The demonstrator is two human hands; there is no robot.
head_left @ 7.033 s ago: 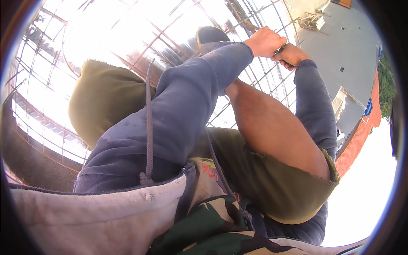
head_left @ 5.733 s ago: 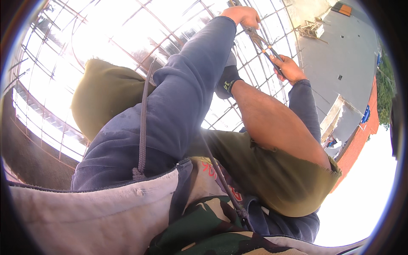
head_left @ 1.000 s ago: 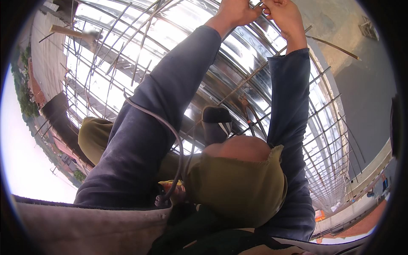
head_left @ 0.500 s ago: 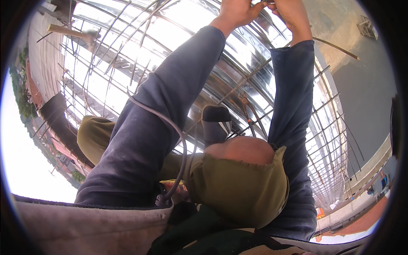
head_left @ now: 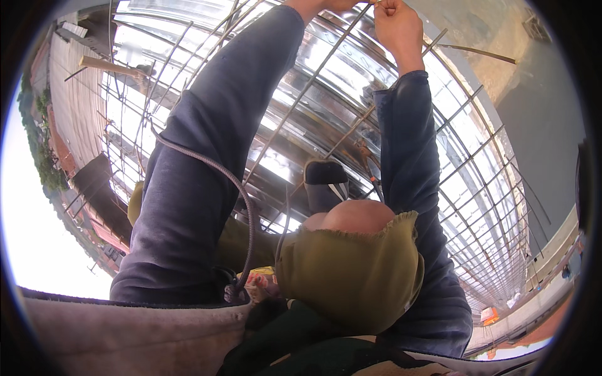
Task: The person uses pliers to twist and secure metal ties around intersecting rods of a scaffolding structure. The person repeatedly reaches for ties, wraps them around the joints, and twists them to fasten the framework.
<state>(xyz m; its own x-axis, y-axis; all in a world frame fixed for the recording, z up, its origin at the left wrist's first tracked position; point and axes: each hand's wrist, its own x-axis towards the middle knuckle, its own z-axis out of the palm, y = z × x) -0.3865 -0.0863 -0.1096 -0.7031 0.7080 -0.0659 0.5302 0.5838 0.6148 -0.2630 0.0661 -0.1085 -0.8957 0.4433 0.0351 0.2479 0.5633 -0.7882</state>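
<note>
My left hand (head_left: 333,5) is at the upper edge, mostly cut off by it. Its partly visible fingertips are closed and meet those of my right hand (head_left: 400,31). The right fingers are pinched together near the upper end of a thin steel reinforcing bar (head_left: 307,86). Whatever small thing lies between the fingertips is too small to make out. Below the hands spreads a grid of crossed bars (head_left: 467,164) over shiny metal sheeting (head_left: 276,164). My bent knee, in olive trousers (head_left: 348,276), is between my two dark blue sleeves.
A grey rope (head_left: 216,164) crosses by my left sleeve. A wooden-handled tool (head_left: 106,64), seemingly a hammer, rests on the bars at the left. My dark shoe (head_left: 326,188) stands on the grid. Bar ends stick out at the right, above grey ground (head_left: 542,119) lower down.
Both hands have moved left and slightly up, so more of my left hand is cut off. A long bar now shows between my arms. The view has shifted slightly.
</note>
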